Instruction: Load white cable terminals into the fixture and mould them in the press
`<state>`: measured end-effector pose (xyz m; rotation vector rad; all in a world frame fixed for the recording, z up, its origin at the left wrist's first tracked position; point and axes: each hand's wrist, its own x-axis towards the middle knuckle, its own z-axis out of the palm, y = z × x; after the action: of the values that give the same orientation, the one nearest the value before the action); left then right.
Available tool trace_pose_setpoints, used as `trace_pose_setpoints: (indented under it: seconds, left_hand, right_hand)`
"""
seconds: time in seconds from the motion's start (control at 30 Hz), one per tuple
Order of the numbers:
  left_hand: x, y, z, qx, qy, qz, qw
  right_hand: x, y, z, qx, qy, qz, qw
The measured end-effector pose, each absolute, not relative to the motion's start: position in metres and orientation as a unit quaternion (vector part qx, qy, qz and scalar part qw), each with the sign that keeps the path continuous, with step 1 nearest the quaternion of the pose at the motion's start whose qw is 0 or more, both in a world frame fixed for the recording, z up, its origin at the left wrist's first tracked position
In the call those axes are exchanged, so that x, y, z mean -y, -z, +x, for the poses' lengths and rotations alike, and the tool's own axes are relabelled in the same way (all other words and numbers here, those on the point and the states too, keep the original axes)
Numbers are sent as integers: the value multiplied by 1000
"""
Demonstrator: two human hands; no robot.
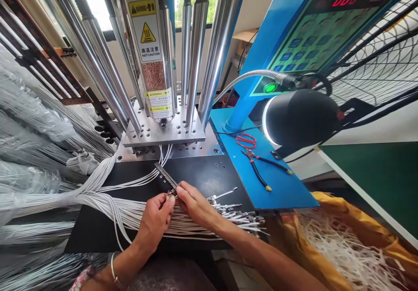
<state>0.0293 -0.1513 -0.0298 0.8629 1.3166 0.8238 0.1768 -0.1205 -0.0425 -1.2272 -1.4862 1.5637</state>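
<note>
A dark grey slotted metal bar [166,175] slants up and left from my right hand [194,204], whose fingers are closed on its lower end. My left hand [156,217] pinches at that same end, thumb and fingertips meeting around a small part I cannot make out. Below both hands lies a thick bundle of white cables [133,210], its stripped and tipped ends [241,217] fanned out to the right. A few thin white cables [133,182] run separately from the left to under the press's metal plate [163,138], passing behind the bar's tip.
The press's steel columns [215,55] and warning-labelled cylinder [158,77] rise ahead. Black-handled cutters [257,164] and a red-handled tool [245,141] lie on the blue base [281,188]. A lamp [300,116] hangs at right, above a yellow sack [329,199] of white scraps. Wrapped cables crowd the left.
</note>
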Motion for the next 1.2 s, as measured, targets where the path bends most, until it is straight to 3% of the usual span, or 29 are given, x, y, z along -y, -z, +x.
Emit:
trace_pose_setpoints:
  seconds: [0.17,0.43,0.67,1.2]
  left_hand:
    - [151,32,27,-565,-366,375,637]
    - [145,21,5,-582,-324,431,608]
    - [148,19,10,-579,-290,463,605]
    - [148,23,5,-573,-297,431,631]
  right_hand:
    - [120,40,175,605,-565,-475,299]
    - [118,34,179,468,-701,-429,325]
    - [125,30,178,479,-712,-413,305]
    - [122,23,188,717,-514,-416,219]
